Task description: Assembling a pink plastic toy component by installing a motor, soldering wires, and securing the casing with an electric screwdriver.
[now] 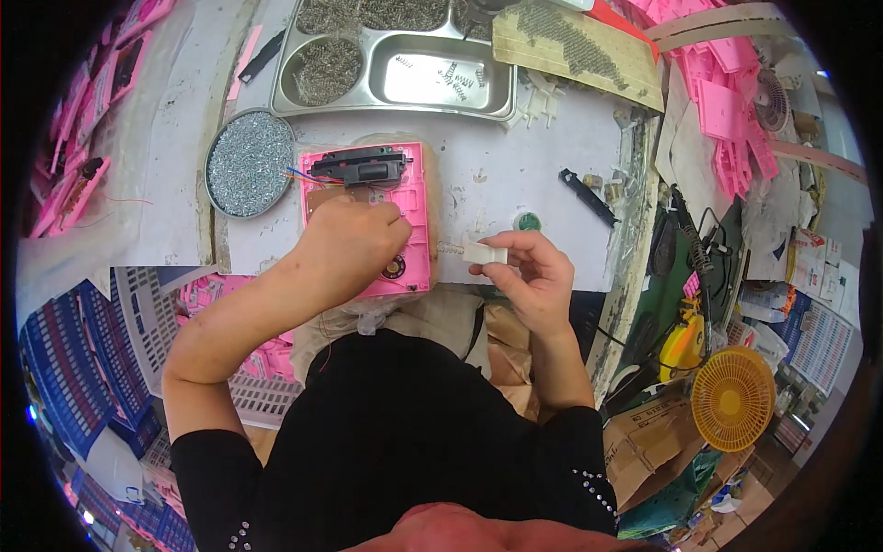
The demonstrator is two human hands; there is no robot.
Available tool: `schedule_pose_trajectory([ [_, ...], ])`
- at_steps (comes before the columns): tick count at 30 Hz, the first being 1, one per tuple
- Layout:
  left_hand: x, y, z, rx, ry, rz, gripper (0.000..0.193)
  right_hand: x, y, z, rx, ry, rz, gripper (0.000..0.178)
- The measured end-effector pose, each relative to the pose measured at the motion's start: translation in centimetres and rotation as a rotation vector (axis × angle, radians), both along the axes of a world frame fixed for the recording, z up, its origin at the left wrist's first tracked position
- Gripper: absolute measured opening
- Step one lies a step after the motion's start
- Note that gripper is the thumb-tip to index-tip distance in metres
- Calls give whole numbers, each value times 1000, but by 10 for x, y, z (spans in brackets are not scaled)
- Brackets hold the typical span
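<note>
A pink plastic housing (416,198) lies on the worktable in front of me, with a black mechanism (359,167) and coloured wires at its top. My left hand (354,241) is over the housing's middle, fingers curled inward; whatever they grip is hidden under the hand. Just right of the housing, my right hand (535,271) pinches a small white plastic part (485,254) between thumb and fingers. A spring (449,247) appears at the left end of that part. Below my left fingers a round dark piece (394,267) shows inside the housing.
A round dish of screws (248,164) stands left of the housing. Behind it is a metal compartment tray (391,103) with springs. At the right lie a black strip part (589,197) and a green-topped round item (527,222). A yellow fan (733,398) stands beyond the table's right edge.
</note>
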State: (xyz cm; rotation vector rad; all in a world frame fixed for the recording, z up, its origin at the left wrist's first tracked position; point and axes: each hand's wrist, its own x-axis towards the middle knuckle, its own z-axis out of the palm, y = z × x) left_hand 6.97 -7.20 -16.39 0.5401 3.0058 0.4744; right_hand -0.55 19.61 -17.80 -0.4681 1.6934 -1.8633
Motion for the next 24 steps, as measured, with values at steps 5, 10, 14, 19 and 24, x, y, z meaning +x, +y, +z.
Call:
schedule_pose_trajectory([
  [5, 3, 3, 0, -66, -2, -60, 24, 0, -2, 4, 11, -4, -26, 27],
  [10, 4, -2, -1, -59, 66, -46, 17, -1, -2, 4, 21, 12, -26, 27],
  [14, 3, 4, 4, -108, 43, -33, 14, -3, -5, 5, 48, 33, -3, 27],
  [19, -4, 1, 3, -99, 72, -93, 13, -4, -9, 10, 61, 80, -15, 24],
  [24, 7, -22, -8, 433, 128, 217, 13, -13, -21, 14, 241, 582, 60, 27],
])
